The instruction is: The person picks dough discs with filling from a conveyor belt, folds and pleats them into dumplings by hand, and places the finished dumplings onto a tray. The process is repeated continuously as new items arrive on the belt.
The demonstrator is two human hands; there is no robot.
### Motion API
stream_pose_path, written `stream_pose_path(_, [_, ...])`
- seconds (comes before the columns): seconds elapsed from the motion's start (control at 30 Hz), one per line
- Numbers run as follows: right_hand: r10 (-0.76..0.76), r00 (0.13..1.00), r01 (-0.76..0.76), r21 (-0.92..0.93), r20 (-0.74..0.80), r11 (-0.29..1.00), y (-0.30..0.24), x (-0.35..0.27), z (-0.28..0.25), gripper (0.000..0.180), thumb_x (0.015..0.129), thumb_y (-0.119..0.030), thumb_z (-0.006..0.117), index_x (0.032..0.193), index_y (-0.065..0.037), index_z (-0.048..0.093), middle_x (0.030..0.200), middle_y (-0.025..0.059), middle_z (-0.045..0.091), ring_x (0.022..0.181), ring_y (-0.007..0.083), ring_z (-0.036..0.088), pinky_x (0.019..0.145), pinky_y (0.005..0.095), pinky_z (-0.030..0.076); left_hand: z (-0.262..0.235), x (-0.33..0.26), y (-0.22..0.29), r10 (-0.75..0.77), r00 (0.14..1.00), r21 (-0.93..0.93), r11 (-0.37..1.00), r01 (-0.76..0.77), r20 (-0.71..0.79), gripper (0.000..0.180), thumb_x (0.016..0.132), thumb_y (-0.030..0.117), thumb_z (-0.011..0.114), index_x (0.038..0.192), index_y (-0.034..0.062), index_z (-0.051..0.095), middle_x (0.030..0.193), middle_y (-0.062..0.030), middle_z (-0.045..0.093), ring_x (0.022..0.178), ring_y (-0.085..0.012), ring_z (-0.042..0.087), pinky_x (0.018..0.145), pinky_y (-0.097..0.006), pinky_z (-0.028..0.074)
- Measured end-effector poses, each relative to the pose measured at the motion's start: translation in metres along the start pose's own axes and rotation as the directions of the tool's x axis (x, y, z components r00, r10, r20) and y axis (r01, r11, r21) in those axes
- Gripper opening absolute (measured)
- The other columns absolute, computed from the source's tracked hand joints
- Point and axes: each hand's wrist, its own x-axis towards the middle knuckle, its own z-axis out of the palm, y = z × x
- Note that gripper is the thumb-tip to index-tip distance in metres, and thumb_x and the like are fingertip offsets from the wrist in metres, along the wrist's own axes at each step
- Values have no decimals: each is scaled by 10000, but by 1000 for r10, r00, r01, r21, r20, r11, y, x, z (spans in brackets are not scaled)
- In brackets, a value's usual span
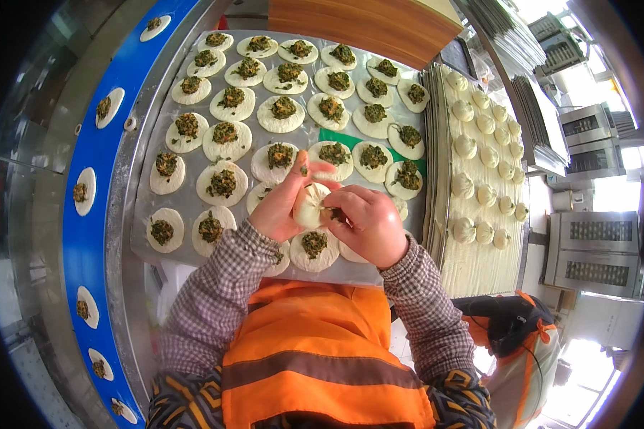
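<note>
In my left hand [283, 207] rests a partly gathered bun [310, 206] of white dough, its edge drawn into pleats. My left thumb points up and has a bit of green filling on it. The fingers of my right hand [365, 220] pinch the bun's rim, where some dark green filling shows. Both hands are above a metal table [142, 227] spread with flat dough rounds, each topped with a heap of chopped green and orange filling. A filled dough round [313, 250] lies just below my hands; others are partly hidden by them.
Along the left runs a blue conveyor belt [96, 239] carrying more filled rounds. To the right, a tray [472, 268] on a stack holds rows of pleated buns [465, 147]. A person [526, 350] in an orange-strapped apron stands at the lower right. Steel cabinets [597, 250] stand beyond.
</note>
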Motion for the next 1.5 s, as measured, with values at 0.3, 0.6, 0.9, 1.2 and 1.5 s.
stream_pose_path(0.3, [172,979,-154,150,-113,977,-1,10,5,942,631,-251,869,1406,-32,380,1324,160,467,1055,235,575,779,309,507,-3,-4,1,209,976,60,975,-212,55,629,989,560,264,962,7,563,876,-90,613,786,-171,621,732,-291,529])
stream_pose_path(0.6, [520,834,-378,878,185,294,23,-6,-5,953,742,38,727,1502,-93,167,1508,126,250,1365,224,324,916,297,464,-11,-14,9,282,945,99,949,-300,165,647,965,613,249,988,62,588,874,-114,626,755,-209,632,627,-370,559])
stream_pose_path(0.9, [237,953,-219,112,-188,969,-22,-42,-10,763,672,-132,785,1347,-136,430,1308,141,472,829,257,645,706,360,541,55,1,-18,286,947,370,904,-215,-148,704,961,630,246,1386,89,394,1239,-129,535,1133,-288,551,924,-394,485])
stream_pose_path(1.2, [585,655,-483,331,-478,811,-11,-183,-98,520,726,-21,749,1203,-67,548,990,39,595,706,81,567,609,231,501,107,27,-47,216,967,553,794,-253,132,777,937,663,290,1468,97,253,1366,-129,451,1299,-262,403,1089,-399,276])
stream_pose_path(1.5, [721,540,-781,61,-435,621,41,-267,-82,505,771,-19,712,1233,-39,511,1148,144,562,928,216,627,742,316,549,39,30,-38,263,939,650,678,-343,222,357,975,231,439,1293,77,495,1171,-77,588,1125,-173,548,938,-312,428])
